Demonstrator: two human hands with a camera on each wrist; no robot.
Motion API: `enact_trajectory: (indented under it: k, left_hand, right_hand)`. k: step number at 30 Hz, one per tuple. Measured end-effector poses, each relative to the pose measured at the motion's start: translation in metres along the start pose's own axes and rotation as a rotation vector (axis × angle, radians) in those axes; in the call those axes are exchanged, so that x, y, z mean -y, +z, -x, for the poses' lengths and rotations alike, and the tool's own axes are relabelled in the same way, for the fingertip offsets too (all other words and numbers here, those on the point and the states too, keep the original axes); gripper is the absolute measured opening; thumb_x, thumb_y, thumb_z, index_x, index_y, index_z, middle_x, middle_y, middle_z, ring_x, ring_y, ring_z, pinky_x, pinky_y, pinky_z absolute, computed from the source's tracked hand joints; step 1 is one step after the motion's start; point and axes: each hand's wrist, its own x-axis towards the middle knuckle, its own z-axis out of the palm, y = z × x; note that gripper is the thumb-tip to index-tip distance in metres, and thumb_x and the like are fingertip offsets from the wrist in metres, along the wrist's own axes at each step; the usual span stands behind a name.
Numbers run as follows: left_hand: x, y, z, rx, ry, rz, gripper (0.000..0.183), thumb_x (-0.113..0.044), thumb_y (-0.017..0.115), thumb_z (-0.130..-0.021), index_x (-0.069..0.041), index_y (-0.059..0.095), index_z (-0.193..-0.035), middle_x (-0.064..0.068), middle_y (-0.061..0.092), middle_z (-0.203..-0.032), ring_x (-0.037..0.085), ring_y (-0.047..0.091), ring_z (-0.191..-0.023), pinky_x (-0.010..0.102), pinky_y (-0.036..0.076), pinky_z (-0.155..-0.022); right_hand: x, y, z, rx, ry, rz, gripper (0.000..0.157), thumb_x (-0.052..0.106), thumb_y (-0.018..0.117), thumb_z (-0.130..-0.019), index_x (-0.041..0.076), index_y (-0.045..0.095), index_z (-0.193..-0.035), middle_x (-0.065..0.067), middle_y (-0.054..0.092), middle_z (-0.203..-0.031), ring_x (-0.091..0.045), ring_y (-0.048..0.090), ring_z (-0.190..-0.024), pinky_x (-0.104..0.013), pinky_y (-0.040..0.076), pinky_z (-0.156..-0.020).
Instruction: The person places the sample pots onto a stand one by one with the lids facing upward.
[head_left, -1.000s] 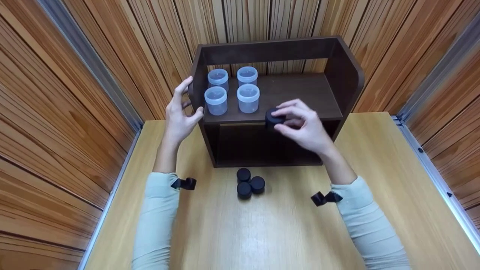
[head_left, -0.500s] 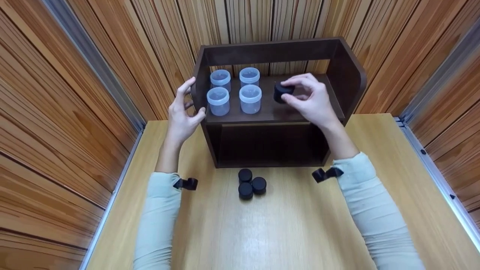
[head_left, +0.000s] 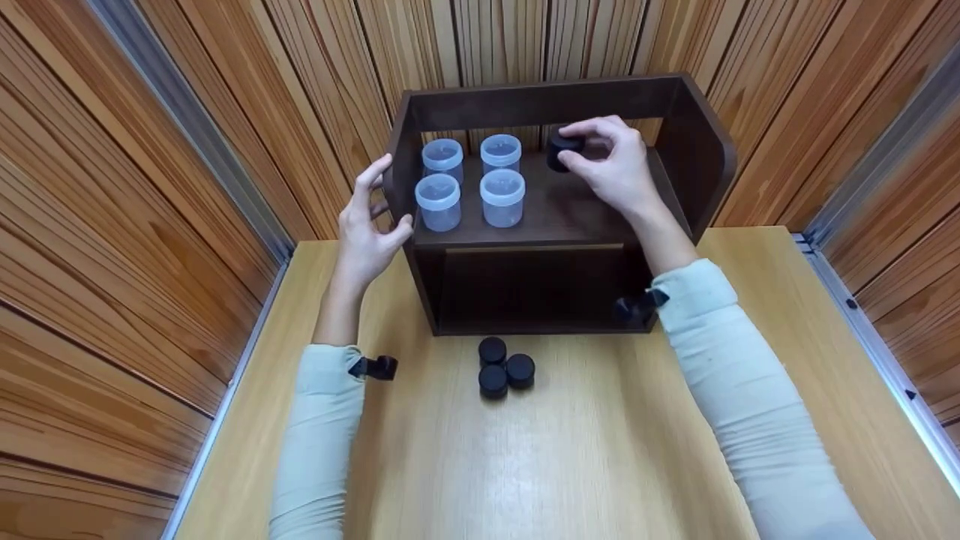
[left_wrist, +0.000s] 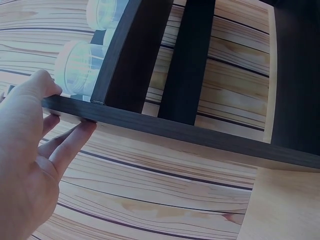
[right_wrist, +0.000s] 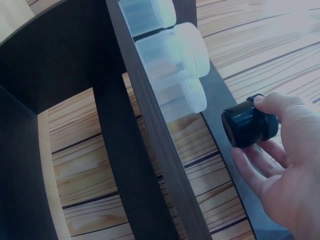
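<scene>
My right hand point(head_left: 621, 166) holds a small black lidded jar point(right_wrist: 244, 122) between thumb and fingers, above the right rear part of the dark brown shelf's top board point(head_left: 566, 221). In the right wrist view the jar appears clear of the board. My left hand point(head_left: 365, 234) grips the shelf's left side panel point(left_wrist: 175, 132), thumb on one face and fingers on the other. Several translucent jars point(head_left: 502, 199) with pale rims stand in two rows on the left half of the top board. Three more black jars point(head_left: 493, 381) are clustered on the table before the shelf.
The shelf has a dark lower compartment point(head_left: 529, 292) and a raised right side panel point(head_left: 709, 150). A back rail point(head_left: 540, 105) runs behind the jars. Wood-patterned walls point(head_left: 135, 262) enclose the light wooden table point(head_left: 555, 465). Each wrist wears a black mount point(head_left: 373, 367).
My right hand has carried the black jar from the shelf's front edge backward over the top board. My left hand keeps its place on the side panel.
</scene>
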Motion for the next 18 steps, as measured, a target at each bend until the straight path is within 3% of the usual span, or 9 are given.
enact_trajectory:
  k: [5,9,13,18]
  left_hand:
    - [0.000,0.000,0.000,0.001,-0.004,0.004,0.074,0.000,0.073,-0.094,-0.007,0.048,-0.163,0.024,0.067,-0.147,0.035,0.066,-0.141,0.061,0.063,-0.114]
    - [-0.001,0.000,0.000,0.003,-0.003,0.006,0.074,0.000,0.073,-0.094,-0.008,0.048,-0.163,0.024,0.067,-0.147,0.035,0.066,-0.141,0.061,0.062,-0.115]
    - [0.000,0.000,0.000,0.004,0.003,0.011,0.074,0.001,0.073,-0.094,-0.008,0.047,-0.163,0.024,0.067,-0.147,0.034,0.067,-0.141,0.060,0.062,-0.115]
    - [0.001,0.000,0.000,0.005,0.002,0.012,0.074,0.001,0.073,-0.094,-0.008,0.047,-0.163,0.024,0.066,-0.148,0.035,0.067,-0.140,0.059,0.062,-0.116]
  right_hand:
    - [-0.001,0.006,-0.012,0.003,0.053,0.065,0.032,0.004,0.083,-0.096,0.001,0.082,-0.127,0.005,0.062,-0.117,-0.011,0.071,-0.109,-0.033,0.058,-0.107]
    - [-0.003,0.011,-0.017,-0.003,0.092,0.103,0.030,0.007,0.082,-0.097,0.002,0.082,-0.127,0.005,0.063,-0.117,-0.015,0.072,-0.113,-0.036,0.058,-0.109]
    - [-0.009,0.015,-0.020,-0.023,0.120,0.141,0.028,0.008,0.082,-0.097,0.004,0.083,-0.125,0.001,0.068,-0.119,-0.017,0.073,-0.114,-0.032,0.057,-0.108]
    - [-0.016,0.018,-0.020,-0.035,0.171,0.179,0.026,0.010,0.082,-0.098,0.007,0.083,-0.124,-0.012,0.072,-0.136,-0.025,0.073,-0.120,-0.025,0.054,-0.106]
